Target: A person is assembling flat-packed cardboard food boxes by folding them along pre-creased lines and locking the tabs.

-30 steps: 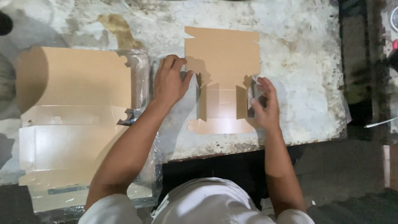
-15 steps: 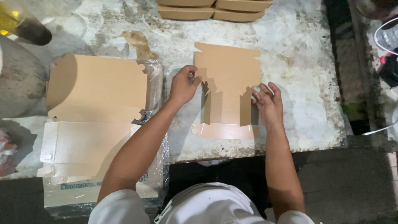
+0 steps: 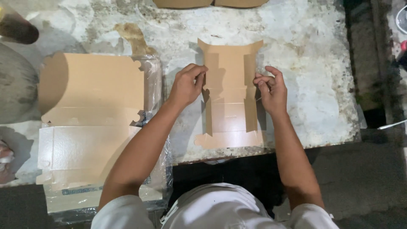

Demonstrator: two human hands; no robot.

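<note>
Pinching both raised side flaps of the flat cardboard blank (image 3: 230, 101) at the table's (image 3: 305, 63) near edge, your left hand (image 3: 186, 85) and right hand (image 3: 271, 91) risk trouble. Uneven pressure could crease a flap or nudge the blank off that edge.

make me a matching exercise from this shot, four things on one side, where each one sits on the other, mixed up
Things:
1. left hand
2. right hand
3. stack of flat cardboard blanks
4. folded boxes

Places:
A. top edge of the view, at the table's far side
B. on clear plastic wrap, on the person's left
C. pinching the left side flap of the cardboard blank
D. at the blank's right side flap

Pairs: 1-C, 2-D, 3-B, 4-A
</note>
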